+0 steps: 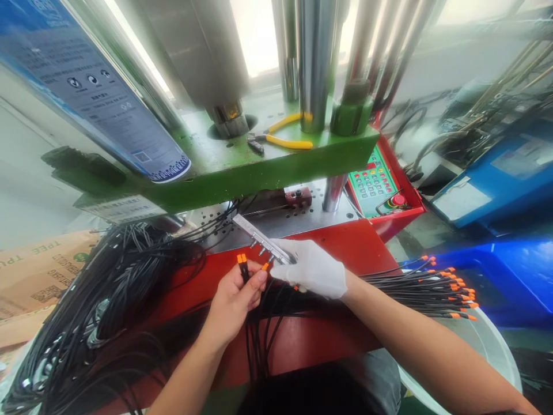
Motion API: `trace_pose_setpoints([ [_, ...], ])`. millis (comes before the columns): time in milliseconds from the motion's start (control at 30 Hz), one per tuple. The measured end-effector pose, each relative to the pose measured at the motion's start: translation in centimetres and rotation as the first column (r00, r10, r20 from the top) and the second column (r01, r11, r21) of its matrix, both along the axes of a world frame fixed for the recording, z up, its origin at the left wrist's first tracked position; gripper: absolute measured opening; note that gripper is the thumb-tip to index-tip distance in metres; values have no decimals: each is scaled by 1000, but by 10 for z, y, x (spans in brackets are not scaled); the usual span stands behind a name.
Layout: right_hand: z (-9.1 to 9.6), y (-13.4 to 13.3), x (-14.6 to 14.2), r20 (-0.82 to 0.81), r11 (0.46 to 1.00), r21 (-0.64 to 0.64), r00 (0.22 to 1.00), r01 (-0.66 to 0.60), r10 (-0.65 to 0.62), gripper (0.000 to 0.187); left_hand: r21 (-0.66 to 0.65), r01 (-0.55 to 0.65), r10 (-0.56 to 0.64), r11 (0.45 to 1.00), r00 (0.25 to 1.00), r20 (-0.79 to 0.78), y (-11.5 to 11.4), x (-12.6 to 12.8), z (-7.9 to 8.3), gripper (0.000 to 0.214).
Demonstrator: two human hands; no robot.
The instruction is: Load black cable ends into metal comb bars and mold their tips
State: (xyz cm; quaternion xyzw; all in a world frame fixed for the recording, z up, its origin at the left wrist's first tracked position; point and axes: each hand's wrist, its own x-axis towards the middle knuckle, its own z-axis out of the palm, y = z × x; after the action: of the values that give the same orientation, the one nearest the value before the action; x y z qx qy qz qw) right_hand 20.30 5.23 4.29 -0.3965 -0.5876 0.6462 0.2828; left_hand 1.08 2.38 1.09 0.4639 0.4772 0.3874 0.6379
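Note:
My bare left hand (238,297) is closed on black cables (244,270) with orange tips, a pair of which stand up between its fingers. One more orange-tipped cable meets the pins of a metal bar (259,237). That bar is a slim silver strip with several short pins along its lower side. My right hand (313,269), in a white glove, grips the bar's near end and tilts it up to the left. Both hands are close together above a red table surface (345,248). Below them the cables hang over the table's front; their lower ends are hidden.
A green press plate (242,167) stands ahead, bearing yellow-handled pliers (289,138) and a blue-white can (129,115). Black cables (142,253) heap at left. Orange-tipped cables (415,288) lie at right, over a white tub (496,351). A control panel (374,181) sits behind.

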Motion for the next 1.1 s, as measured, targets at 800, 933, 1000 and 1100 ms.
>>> trace_pose_setpoints([
  [800, -5, 3, 1, 84, 1000, -1, 996, 12, -12, 38, -22, -31, 31, 999, 999, 18, 5, 1, 6, 24],
  [933, -6, 2, 0, 55, 1000, -7, 998, 23, -22, 42, -10, 3, -3, 1000, 1000, -17, 1, -4, 6, 23],
  [1000, -4, 2, -1, 24, 1000, -10, 999, 28, -27, 48, -3, 11, -11, 1000, 1000, -29, 0, -5, 7, 22],
  [1100, -2, 2, -1, 13, 999, -16, 999, 37, -36, 52, 17, 20, -19, 1000, 999, -42, -1, -6, 8, 21],
])
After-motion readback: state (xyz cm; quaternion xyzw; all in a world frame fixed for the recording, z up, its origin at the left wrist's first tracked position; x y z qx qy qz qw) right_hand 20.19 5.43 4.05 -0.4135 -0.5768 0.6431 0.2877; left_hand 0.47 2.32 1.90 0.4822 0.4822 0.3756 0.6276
